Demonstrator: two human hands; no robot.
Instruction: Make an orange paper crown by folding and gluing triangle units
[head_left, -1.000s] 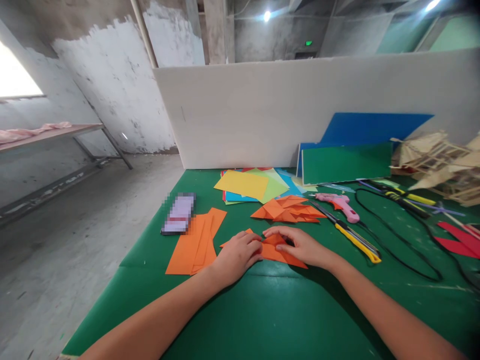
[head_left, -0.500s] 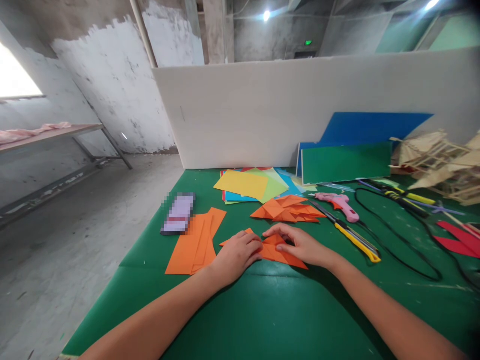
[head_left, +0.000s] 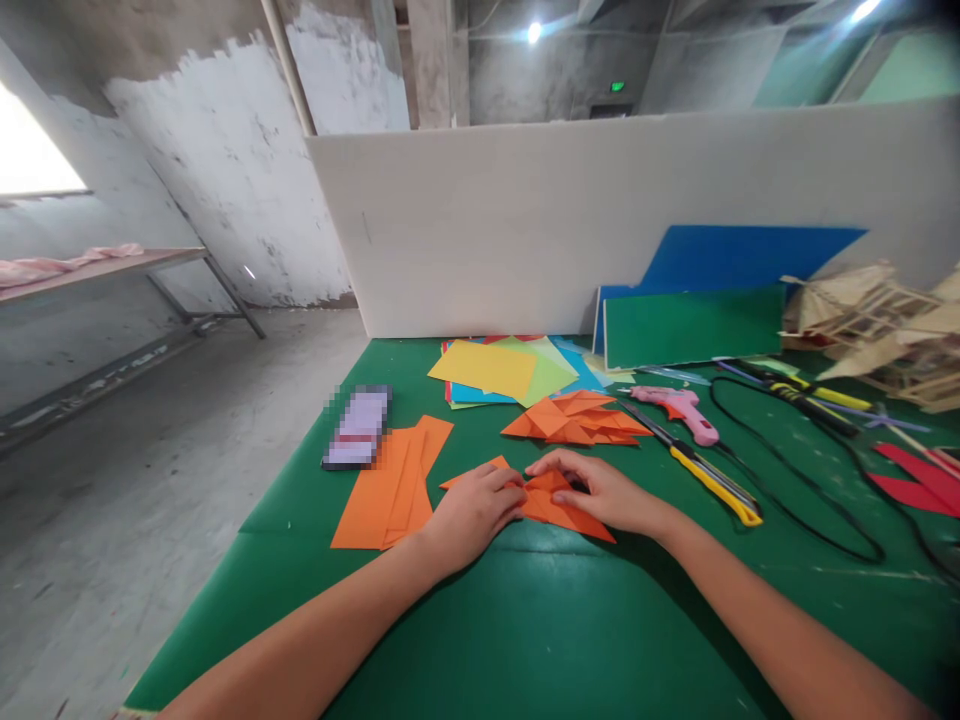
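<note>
A partly folded sheet of orange paper lies on the green table between my hands. My left hand presses on its left part, fingers curled together over it; the fingertips are partly hidden. At the right side, my right hand pinches a raised flap between thumb and fingers. Just behind them is a pile of folded orange paper pieces. Flat orange sheets and strips lie to the left of my left hand.
A phone overlaps the orange sheets. Coloured paper is stacked at the back. Right of my hands are a yellow utility knife, a pink glue gun with a black cord, and red paper pieces. A white board stands behind.
</note>
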